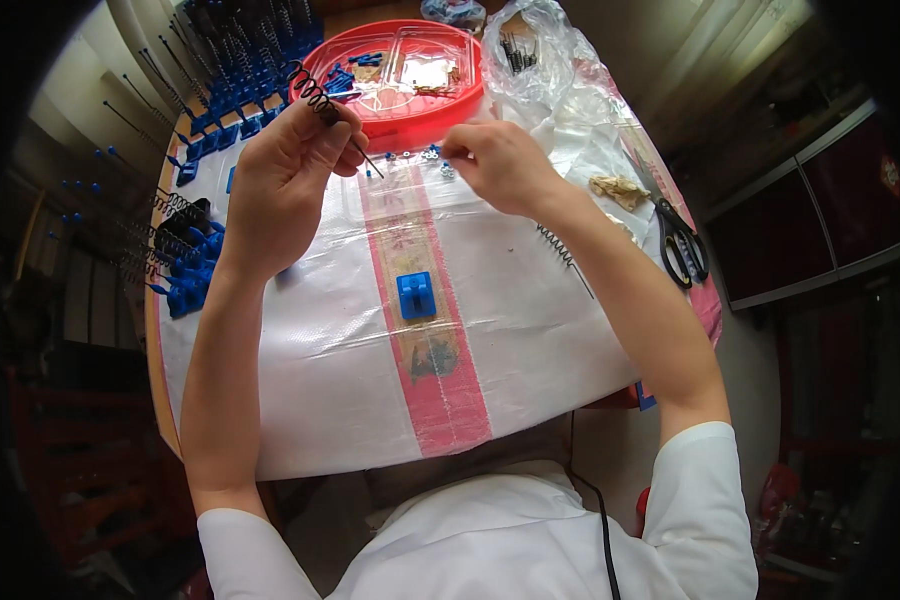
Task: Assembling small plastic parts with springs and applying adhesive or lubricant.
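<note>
Pinched between the thumb and fingers of my left hand (288,175) is a black coil spring (312,92), its straight wire end pointing down to the right. My right hand (500,168) is closed at the fingertips, low over a scatter of small blue and white pieces (447,170). Whatever lies between those fingertips is too small to make out. Nearer to me, a blue plastic block (416,296) rests alone on the pink stripe of the white table cover (320,400). A second black spring (560,255) lies partly under my right forearm.
A red round tray (315,62) with clear boxes and blue parts stands at the back. Many blue bases with springs (235,100) crowd the far left, more (195,265) at the left edge. At right are a plastic bag (535,80) of springs and black-handled scissors (680,245).
</note>
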Action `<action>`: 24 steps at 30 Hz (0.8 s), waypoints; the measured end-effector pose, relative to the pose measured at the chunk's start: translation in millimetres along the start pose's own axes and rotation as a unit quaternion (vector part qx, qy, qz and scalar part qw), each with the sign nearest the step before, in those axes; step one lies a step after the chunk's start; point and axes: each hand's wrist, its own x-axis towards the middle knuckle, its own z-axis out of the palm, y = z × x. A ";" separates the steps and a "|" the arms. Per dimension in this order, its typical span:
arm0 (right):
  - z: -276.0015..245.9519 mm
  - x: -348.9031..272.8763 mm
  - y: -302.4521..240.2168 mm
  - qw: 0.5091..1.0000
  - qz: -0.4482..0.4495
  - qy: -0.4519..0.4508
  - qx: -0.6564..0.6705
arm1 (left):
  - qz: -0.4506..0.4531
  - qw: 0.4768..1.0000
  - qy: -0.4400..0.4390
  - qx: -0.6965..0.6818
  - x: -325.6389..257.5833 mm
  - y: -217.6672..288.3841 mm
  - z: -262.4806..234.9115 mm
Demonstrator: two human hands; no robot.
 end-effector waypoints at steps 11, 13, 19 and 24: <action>58.7 66.4 -23.0 0.985 -0.074 -0.148 0.045 | -0.008 1.000 0.012 0.025 1.8 5.2 -21.0; 59.6 67.7 -20.2 0.984 -0.074 -0.152 0.047 | 0.000 0.999 0.012 0.038 2.8 6.3 -22.4; 61.3 67.8 -18.0 0.986 -0.072 -0.151 0.027 | 0.012 0.999 0.012 0.043 2.1 9.8 -23.0; 43.2 35.8 -41.0 0.976 0.007 -0.039 0.215 | 0.016 0.999 0.007 0.046 0.4 12.1 -24.3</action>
